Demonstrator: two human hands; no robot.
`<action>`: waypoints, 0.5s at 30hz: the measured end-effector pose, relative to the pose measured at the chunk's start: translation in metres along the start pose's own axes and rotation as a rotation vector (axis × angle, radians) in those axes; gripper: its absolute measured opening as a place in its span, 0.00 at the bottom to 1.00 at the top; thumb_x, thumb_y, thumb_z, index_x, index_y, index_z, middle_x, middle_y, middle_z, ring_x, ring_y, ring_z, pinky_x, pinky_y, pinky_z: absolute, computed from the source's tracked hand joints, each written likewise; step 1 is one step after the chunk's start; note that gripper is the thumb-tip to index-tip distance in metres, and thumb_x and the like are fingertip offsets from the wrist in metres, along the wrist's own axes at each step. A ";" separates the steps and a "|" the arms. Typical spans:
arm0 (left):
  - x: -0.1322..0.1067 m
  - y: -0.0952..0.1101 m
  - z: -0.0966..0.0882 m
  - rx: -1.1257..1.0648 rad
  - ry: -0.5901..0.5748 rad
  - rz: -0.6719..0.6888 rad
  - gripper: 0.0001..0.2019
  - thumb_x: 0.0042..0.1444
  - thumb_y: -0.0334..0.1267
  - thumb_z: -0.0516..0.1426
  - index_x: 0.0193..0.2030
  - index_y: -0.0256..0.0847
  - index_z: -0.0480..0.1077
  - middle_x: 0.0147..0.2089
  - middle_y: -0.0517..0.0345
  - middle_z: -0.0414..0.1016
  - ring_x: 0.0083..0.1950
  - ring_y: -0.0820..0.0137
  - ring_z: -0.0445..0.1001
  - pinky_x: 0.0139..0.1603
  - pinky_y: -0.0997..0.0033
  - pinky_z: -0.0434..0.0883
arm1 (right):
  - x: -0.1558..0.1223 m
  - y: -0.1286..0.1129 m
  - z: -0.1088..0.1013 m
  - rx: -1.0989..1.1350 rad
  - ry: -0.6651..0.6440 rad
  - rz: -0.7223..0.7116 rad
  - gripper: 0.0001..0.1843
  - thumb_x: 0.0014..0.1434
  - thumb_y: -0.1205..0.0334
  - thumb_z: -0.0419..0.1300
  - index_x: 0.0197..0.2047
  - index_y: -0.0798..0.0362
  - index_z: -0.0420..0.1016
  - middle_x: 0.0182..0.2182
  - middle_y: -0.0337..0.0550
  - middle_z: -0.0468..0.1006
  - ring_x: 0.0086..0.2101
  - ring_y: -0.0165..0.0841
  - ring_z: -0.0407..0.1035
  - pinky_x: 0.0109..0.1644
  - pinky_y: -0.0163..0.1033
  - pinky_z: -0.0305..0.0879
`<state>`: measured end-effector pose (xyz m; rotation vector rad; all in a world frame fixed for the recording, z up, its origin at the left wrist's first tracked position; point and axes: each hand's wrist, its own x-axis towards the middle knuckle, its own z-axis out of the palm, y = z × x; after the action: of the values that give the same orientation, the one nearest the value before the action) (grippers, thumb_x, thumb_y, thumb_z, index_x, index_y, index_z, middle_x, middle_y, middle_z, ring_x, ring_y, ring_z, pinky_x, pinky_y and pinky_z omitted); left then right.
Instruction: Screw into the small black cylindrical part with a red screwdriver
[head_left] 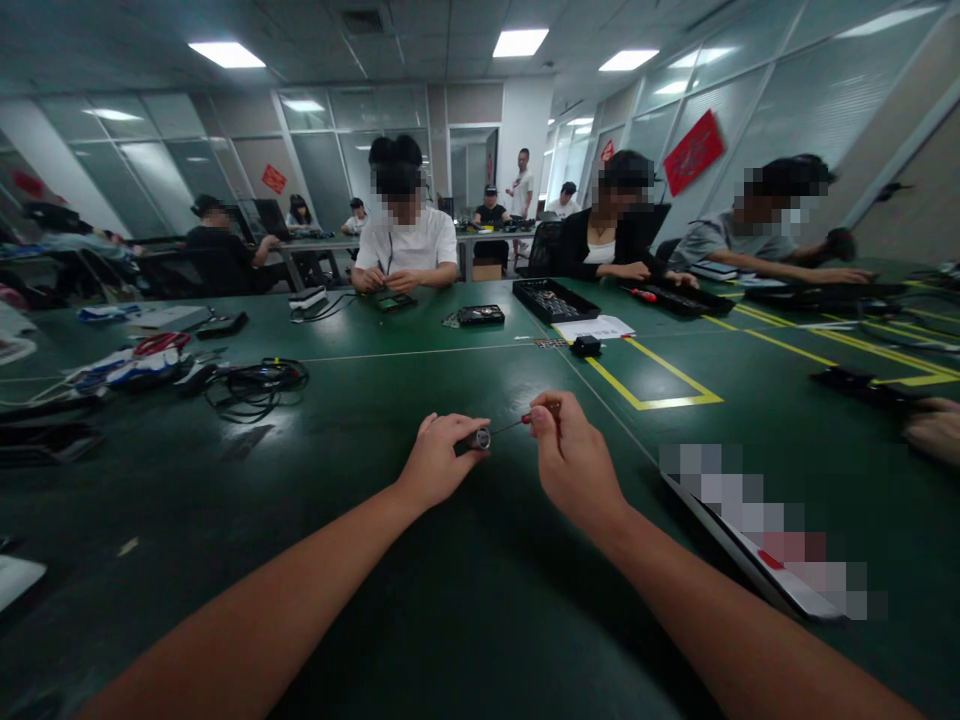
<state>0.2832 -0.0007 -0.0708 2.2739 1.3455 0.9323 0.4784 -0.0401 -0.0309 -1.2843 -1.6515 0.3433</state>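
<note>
Cylindrical part (pixel 474 439) was pinched in left hand (pixel 439 455); screwdriver (pixel 534 416) was pinched in right hand (pixel 570 455), tip set against part between hands; driving step judged; steady alignment needed.

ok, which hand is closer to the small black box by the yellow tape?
Right. The right hand, pinching a screwdriver, lies straight toward the camera from the small black box; the left hand, holding a small dark part, sits farther left.

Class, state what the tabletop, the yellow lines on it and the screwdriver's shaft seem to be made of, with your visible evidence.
Tabletop: likely rubber or vinyl mat, dark green, matte with soft sheen.
Yellow lines: probably adhesive tape, flat, straight-edged.
Screwdriver shaft: seemingly metal, thin, grey glint.
</note>
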 end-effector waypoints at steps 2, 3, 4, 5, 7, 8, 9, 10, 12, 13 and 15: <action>0.000 -0.001 0.001 -0.003 -0.002 0.003 0.20 0.59 0.33 0.65 0.58 0.49 0.76 0.56 0.52 0.80 0.59 0.56 0.75 0.71 0.35 0.52 | -0.001 0.001 0.001 0.035 -0.014 -0.013 0.09 0.72 0.55 0.47 0.44 0.48 0.66 0.34 0.44 0.79 0.34 0.40 0.75 0.39 0.44 0.65; 0.000 -0.001 0.001 0.000 -0.005 0.007 0.20 0.59 0.33 0.65 0.58 0.50 0.76 0.55 0.52 0.80 0.59 0.57 0.75 0.71 0.35 0.52 | -0.001 0.001 0.001 0.048 -0.023 -0.018 0.09 0.72 0.55 0.47 0.44 0.48 0.66 0.34 0.44 0.79 0.34 0.39 0.75 0.39 0.44 0.65; 0.000 -0.001 0.001 0.004 -0.007 0.011 0.20 0.59 0.34 0.65 0.58 0.50 0.76 0.55 0.53 0.80 0.59 0.57 0.75 0.71 0.35 0.51 | -0.002 0.001 0.001 0.057 -0.032 -0.021 0.09 0.72 0.55 0.47 0.45 0.48 0.66 0.34 0.44 0.79 0.34 0.39 0.75 0.39 0.44 0.66; 0.000 -0.001 0.001 0.008 -0.008 0.016 0.20 0.59 0.34 0.64 0.58 0.50 0.76 0.55 0.53 0.80 0.59 0.57 0.75 0.71 0.35 0.51 | -0.002 0.001 0.002 0.063 -0.042 -0.022 0.09 0.72 0.55 0.47 0.45 0.48 0.66 0.34 0.44 0.79 0.33 0.39 0.75 0.38 0.43 0.66; 0.000 -0.001 0.001 0.010 -0.011 0.023 0.20 0.59 0.34 0.65 0.58 0.51 0.76 0.55 0.53 0.80 0.59 0.57 0.75 0.71 0.35 0.51 | -0.002 0.001 0.002 0.063 -0.069 -0.025 0.09 0.72 0.56 0.47 0.45 0.48 0.66 0.33 0.43 0.79 0.33 0.39 0.75 0.38 0.43 0.66; 0.000 0.000 0.000 0.008 -0.013 0.023 0.21 0.59 0.33 0.65 0.58 0.51 0.76 0.55 0.53 0.80 0.59 0.57 0.75 0.71 0.35 0.51 | -0.002 0.000 0.003 0.058 -0.082 -0.029 0.09 0.71 0.56 0.47 0.45 0.48 0.66 0.32 0.43 0.78 0.33 0.39 0.75 0.37 0.43 0.66; 0.000 0.000 0.000 0.004 -0.014 0.021 0.20 0.58 0.33 0.65 0.58 0.51 0.76 0.55 0.53 0.80 0.59 0.57 0.75 0.71 0.34 0.51 | -0.002 0.000 0.003 0.050 -0.092 -0.032 0.09 0.71 0.56 0.48 0.45 0.48 0.66 0.32 0.43 0.78 0.33 0.39 0.75 0.37 0.43 0.65; 0.000 0.001 0.000 0.002 -0.017 0.018 0.20 0.58 0.33 0.65 0.58 0.51 0.76 0.55 0.53 0.80 0.59 0.56 0.75 0.71 0.34 0.51 | -0.001 0.000 0.003 0.040 -0.097 -0.035 0.09 0.71 0.56 0.48 0.45 0.48 0.66 0.32 0.43 0.78 0.33 0.39 0.76 0.37 0.43 0.65; 0.000 0.001 0.000 0.002 -0.022 0.009 0.21 0.58 0.33 0.65 0.58 0.51 0.76 0.54 0.53 0.80 0.59 0.56 0.75 0.71 0.34 0.50 | -0.001 0.000 0.002 0.021 -0.084 -0.037 0.09 0.71 0.56 0.47 0.45 0.48 0.66 0.33 0.44 0.79 0.33 0.40 0.76 0.38 0.44 0.65; 0.000 0.001 0.000 0.002 -0.022 0.005 0.21 0.58 0.32 0.65 0.58 0.51 0.76 0.54 0.54 0.80 0.59 0.56 0.75 0.71 0.34 0.50 | 0.000 0.000 0.002 0.014 -0.073 -0.035 0.09 0.71 0.56 0.47 0.45 0.48 0.66 0.34 0.45 0.79 0.34 0.40 0.76 0.39 0.44 0.65; 0.000 0.000 0.000 0.003 -0.020 0.000 0.21 0.58 0.32 0.65 0.58 0.51 0.76 0.54 0.54 0.80 0.59 0.57 0.75 0.72 0.34 0.50 | 0.000 0.000 0.001 0.003 -0.056 -0.029 0.09 0.71 0.56 0.48 0.45 0.48 0.66 0.35 0.46 0.80 0.35 0.41 0.76 0.39 0.44 0.65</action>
<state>0.2832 -0.0013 -0.0705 2.2792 1.3395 0.9064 0.4776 -0.0395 -0.0317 -1.2574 -1.7138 0.3673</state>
